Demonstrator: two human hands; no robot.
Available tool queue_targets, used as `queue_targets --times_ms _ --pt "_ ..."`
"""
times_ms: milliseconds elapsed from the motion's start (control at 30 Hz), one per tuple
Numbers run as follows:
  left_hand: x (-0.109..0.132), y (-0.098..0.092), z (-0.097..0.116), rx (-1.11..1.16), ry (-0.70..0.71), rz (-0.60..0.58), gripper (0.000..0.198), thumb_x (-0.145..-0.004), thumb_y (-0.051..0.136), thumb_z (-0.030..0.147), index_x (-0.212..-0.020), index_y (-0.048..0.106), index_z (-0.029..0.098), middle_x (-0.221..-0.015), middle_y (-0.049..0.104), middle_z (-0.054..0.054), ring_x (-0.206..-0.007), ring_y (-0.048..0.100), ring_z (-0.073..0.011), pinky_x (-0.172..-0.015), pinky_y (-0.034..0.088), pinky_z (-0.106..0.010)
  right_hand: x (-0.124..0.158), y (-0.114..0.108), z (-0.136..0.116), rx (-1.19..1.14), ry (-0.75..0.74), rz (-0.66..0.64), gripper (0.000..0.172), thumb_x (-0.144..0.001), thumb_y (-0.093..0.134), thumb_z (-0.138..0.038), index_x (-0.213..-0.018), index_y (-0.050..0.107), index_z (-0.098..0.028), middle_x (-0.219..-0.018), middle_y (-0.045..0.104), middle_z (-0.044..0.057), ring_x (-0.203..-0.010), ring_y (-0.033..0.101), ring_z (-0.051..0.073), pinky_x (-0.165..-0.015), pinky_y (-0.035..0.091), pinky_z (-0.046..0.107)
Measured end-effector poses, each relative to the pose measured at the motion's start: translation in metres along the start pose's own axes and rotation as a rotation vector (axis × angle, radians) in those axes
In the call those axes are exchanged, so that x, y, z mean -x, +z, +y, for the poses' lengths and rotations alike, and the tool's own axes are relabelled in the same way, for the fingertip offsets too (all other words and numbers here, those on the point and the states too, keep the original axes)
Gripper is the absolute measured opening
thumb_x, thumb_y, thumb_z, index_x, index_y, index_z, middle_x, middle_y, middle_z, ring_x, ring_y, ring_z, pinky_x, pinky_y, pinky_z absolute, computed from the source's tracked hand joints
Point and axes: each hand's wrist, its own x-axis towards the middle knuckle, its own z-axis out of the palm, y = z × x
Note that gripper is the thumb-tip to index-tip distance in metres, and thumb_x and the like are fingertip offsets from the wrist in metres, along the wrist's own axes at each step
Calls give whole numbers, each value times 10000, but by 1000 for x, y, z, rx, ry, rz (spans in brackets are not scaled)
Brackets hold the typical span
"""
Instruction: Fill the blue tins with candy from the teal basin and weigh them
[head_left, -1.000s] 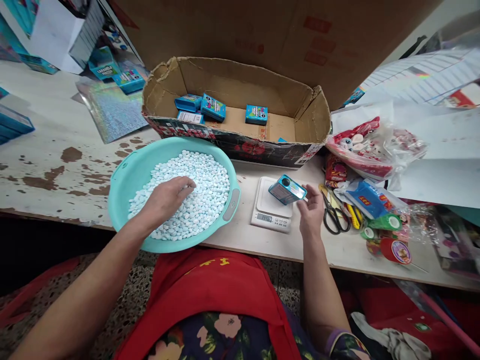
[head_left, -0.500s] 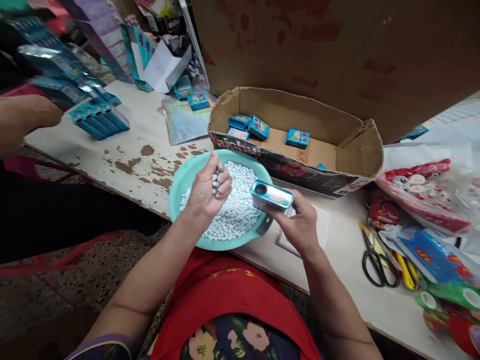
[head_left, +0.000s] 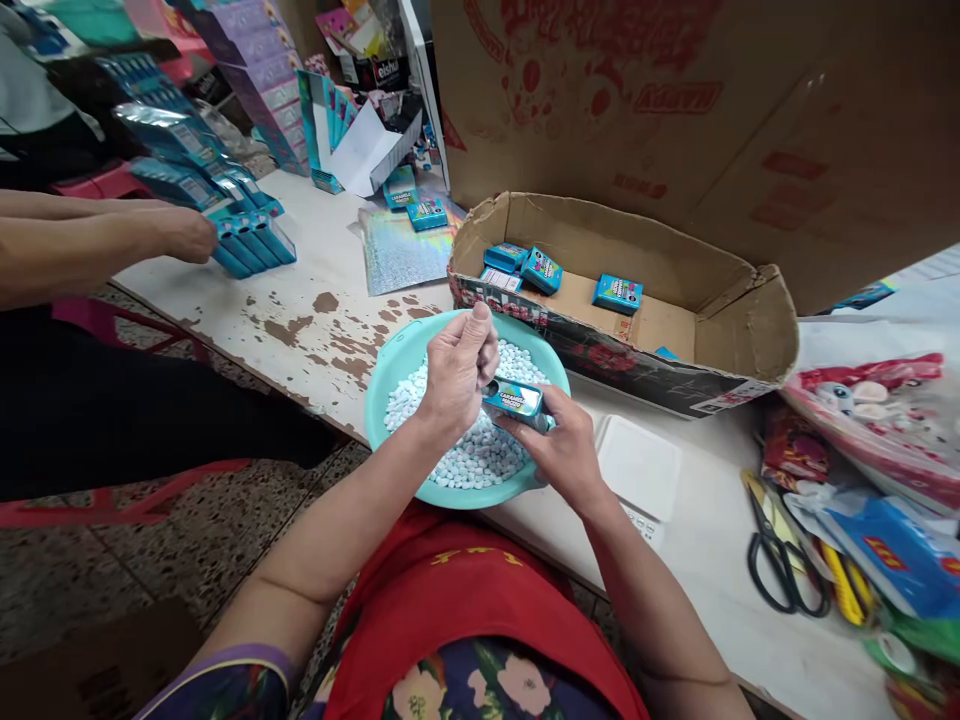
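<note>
A teal basin (head_left: 390, 375) full of small pale-blue candies (head_left: 480, 455) sits at the table's near edge. My left hand (head_left: 454, 370) is cupped shut over a handful of those candies, held above the basin against the open end of a small blue tin (head_left: 517, 400). My right hand (head_left: 562, 450) grips the tin from below, tilted toward the left hand. A white digital scale (head_left: 637, 465) lies just right of the basin with nothing on its pan.
A low cardboard box (head_left: 750, 330) behind the basin holds several blue tins. Black scissors (head_left: 780, 555), bags of sweets and tape rolls crowd the right. Another person's hand (head_left: 180, 235) at the left touches stacked blue packs. A large carton stands behind.
My left hand scooped candies from the basin and rose to the tin's opening. My right hand lifted the tin off the scale and brought it over the basin.
</note>
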Motion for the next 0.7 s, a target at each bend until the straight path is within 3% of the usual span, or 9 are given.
queue_targets --times_ms 100,167,267,333,367,500,700 --pt "-4 -6 2 -64 19 0 472 -793 640 611 -668 457 195 -542 348 64 -409 303 -54 -377 209 -192 4 -4 2 -73 44 6 293 -767 766 -391 -975 679 -204 -919 690 21 -836 615 186 -772 469 300" --pt "-6 -21 -1 -267 69 -30 431 -857 537 612 -726 503 202 -592 440 36 -466 407 -83 -424 313 -199 12 -13 6 -168 90 41 315 -752 782 -377 -1001 676 -214 -920 691 11 -826 621 176 -765 483 293" --pt "-3 -58 -13 -900 155 -246 377 -879 508 571 -895 620 211 -972 646 -70 -918 607 -208 -764 502 -322 33 -38 20 -287 175 199 381 -703 819 -364 -1013 654 -216 -903 680 0 -802 629 166 -729 506 281" --pt "2 -86 -25 -1300 240 -347 407 -858 542 560 -1052 647 217 -1273 581 -114 -1245 468 -318 -1013 401 -479 50 -59 36 -279 235 361 397 -674 831 -366 -984 639 -207 -866 663 -7 -764 623 157 -694 513 275" --pt "5 -99 -31 -1414 264 -374 434 -874 521 548 -1130 631 215 -1333 547 -123 -1303 414 -338 -1063 344 -518 58 -69 45 -250 262 443 402 -662 832 -372 -967 632 -201 -845 653 -11 -745 616 152 -681 513 273" --pt "15 -129 -50 -1534 331 -417 459 -937 423 519 -1224 577 196 -1274 585 -119 -1247 479 -298 -1074 349 -474 85 -100 87 -107 349 662 442 -628 827 -396 -945 607 -180 -822 631 -8 -737 596 150 -689 511 287" --pt "31 -121 -63 -1602 407 -481 396 -957 433 478 -1195 598 208 -1313 569 -107 -1285 457 -313 -1072 364 -479 104 -102 128 -63 454 735 517 -606 822 -432 -981 578 -174 -857 604 2 -763 584 155 -732 516 315"
